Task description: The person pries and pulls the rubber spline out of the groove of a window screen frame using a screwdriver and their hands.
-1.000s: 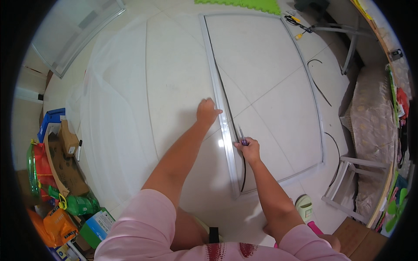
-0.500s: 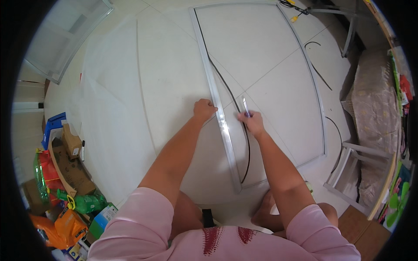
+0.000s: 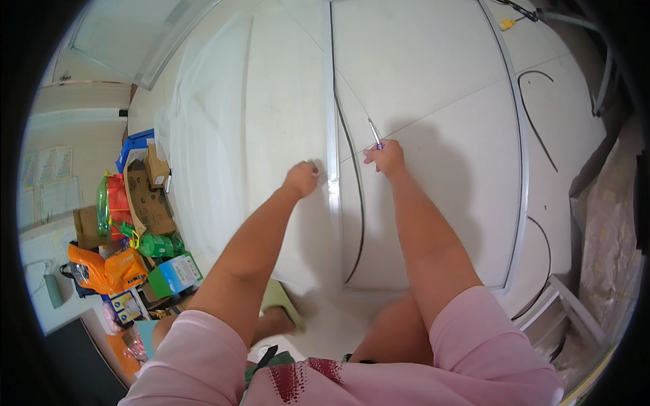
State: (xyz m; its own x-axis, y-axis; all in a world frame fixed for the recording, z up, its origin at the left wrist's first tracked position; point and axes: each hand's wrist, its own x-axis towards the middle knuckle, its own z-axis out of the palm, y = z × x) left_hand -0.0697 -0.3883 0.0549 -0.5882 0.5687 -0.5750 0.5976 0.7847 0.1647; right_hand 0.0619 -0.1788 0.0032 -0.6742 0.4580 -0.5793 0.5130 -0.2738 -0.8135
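Note:
A large silver metal screen frame (image 3: 334,193) lies flat on the tiled floor in front of me. Along its left bar a thin black rubber strip (image 3: 352,145) runs, bowing loose into the frame over its nearer part. My left hand (image 3: 301,180) is curled just left of that bar; what its fingers hold, if anything, I cannot make out. Inside the frame, right of the strip, my right hand (image 3: 388,158) is closed on a slim screwdriver (image 3: 374,131). Its metal shaft points away from me, and a bit of purplish handle shows.
Sheer white mesh (image 3: 206,128) spreads over the floor at left. Beyond it sit cardboard boxes (image 3: 150,203), a green bottle (image 3: 160,245) and an orange bag (image 3: 108,268). Loose black strip pieces (image 3: 535,125) lie right of the frame, near a grey metal stand (image 3: 562,304).
My view has shifted, with the frame now more upright in it. My right hand and the screwdriver have moved away from the strip, and my left hand has drawn slightly off the bar.

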